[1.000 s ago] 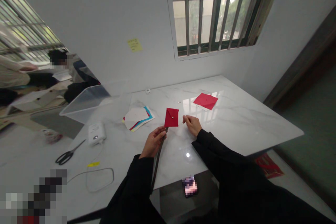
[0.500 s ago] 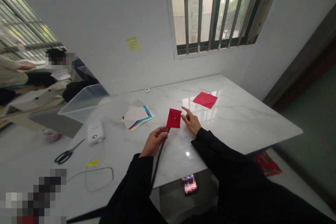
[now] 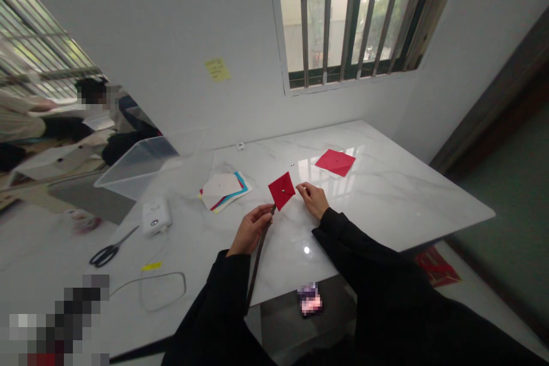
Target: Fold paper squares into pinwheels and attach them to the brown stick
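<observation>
My left hand [image 3: 253, 227] is closed round a dark brown stick [image 3: 258, 260] just below its top. A red folded-paper pinwheel [image 3: 281, 187] is fixed at the stick's upper end, with a small shiny pin at its centre. Beside the pinwheel's right corner is my right hand [image 3: 314, 200], its index finger curled in towards the thumb. Nothing shows between those fingers, and I cannot tell whether they touch the paper. A tiny metallic piece [image 3: 292, 164] lies on the white marbled table [image 3: 386, 194] beyond the pinwheel.
Coloured paper sheets [image 3: 221, 190] lie left of the pinwheel, and red paper [image 3: 335, 162] lies right. Further left are a clear plastic bin [image 3: 137, 163], a white device [image 3: 155, 217] with a cable, and black scissors [image 3: 105, 254]. A phone [image 3: 310, 299] shows below the table edge.
The pinwheel has turned on its pin and now stands corner-up like a diamond. My right index finger, stretched out before, has curled in. My left hand still grips the stick.
</observation>
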The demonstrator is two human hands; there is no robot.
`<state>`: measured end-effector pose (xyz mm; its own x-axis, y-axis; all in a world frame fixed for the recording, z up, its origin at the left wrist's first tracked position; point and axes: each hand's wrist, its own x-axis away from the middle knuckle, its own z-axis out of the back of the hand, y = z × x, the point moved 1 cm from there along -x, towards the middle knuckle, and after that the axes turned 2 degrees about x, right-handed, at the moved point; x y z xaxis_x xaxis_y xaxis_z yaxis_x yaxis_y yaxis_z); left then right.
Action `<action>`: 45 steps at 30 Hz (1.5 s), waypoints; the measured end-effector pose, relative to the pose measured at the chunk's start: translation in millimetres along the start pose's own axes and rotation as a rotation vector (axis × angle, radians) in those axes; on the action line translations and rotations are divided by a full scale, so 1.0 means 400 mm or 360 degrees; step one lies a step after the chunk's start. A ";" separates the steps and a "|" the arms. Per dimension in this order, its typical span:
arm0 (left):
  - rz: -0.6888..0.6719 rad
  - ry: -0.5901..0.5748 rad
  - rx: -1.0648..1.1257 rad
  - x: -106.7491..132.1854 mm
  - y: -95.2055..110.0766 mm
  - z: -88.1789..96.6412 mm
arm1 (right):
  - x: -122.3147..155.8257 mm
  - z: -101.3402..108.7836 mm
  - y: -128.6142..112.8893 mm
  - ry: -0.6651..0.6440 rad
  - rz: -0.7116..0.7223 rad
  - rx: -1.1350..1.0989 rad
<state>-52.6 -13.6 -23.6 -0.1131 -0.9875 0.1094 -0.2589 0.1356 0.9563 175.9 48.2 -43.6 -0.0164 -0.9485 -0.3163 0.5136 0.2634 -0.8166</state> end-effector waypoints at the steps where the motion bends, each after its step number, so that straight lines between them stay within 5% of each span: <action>1: 0.0005 -0.0003 0.0007 0.000 0.000 0.000 | 0.000 0.003 -0.002 0.0018 -0.0024 -0.0043; 8: -0.0012 0.0026 0.0033 -0.001 0.001 -0.001 | -0.001 -0.002 0.006 -0.0259 -0.0053 -0.0001; 23: -0.0005 -0.0015 -0.0044 0.002 0.005 -0.004 | 0.006 0.011 -0.006 0.0008 -0.0070 -0.0191; 31: -0.0013 -0.0055 -0.0106 0.003 0.007 -0.007 | 0.006 0.004 -0.002 -0.0150 0.0113 -0.0128; 42: 0.0001 0.0024 0.0001 0.004 0.006 -0.007 | 0.001 0.004 0.003 -0.0050 -0.0010 -0.0005; 45: -0.0008 0.0047 0.0015 0.003 0.005 -0.006 | 0.004 0.004 0.000 -0.0193 -0.0018 -0.0047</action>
<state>-51.1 -14.7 -20.9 -0.0832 -0.9902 0.1125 -0.2686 0.1310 0.9543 177.2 46.3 -43.2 0.0826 -0.9654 -0.2475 0.4884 0.2557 -0.8343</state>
